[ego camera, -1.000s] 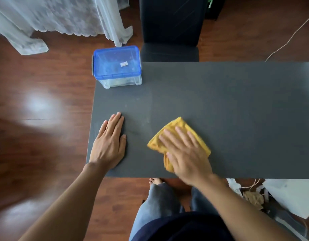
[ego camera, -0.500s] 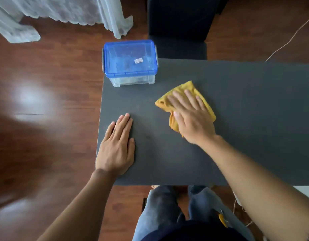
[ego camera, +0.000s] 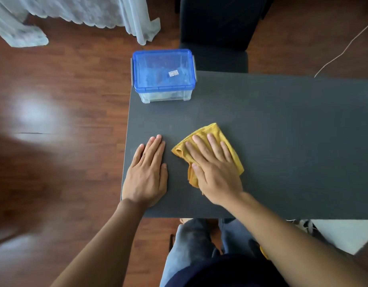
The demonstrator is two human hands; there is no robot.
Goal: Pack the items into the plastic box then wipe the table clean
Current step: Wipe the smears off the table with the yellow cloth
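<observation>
Table [ego camera: 282,125]: bare dark top right of the cloth; plastic box [ego camera: 163,74] at far-left corner.
Left hand [ego camera: 148,172]: flat, fingers straight, near the left edge.
Right hand [ego camera: 213,170]: flat, pressing yellow cloth [ego camera: 212,131].

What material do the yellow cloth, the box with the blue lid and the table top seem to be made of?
Yellow cloth: soft woven fabric, maybe microfibre; it folds and has a stitched hem.
Box: clear hard plastic, glossy, under a translucent blue plastic lid.
Table top: dark grey, matte, no glare; perhaps laminate or painted board, cannot say.
</observation>
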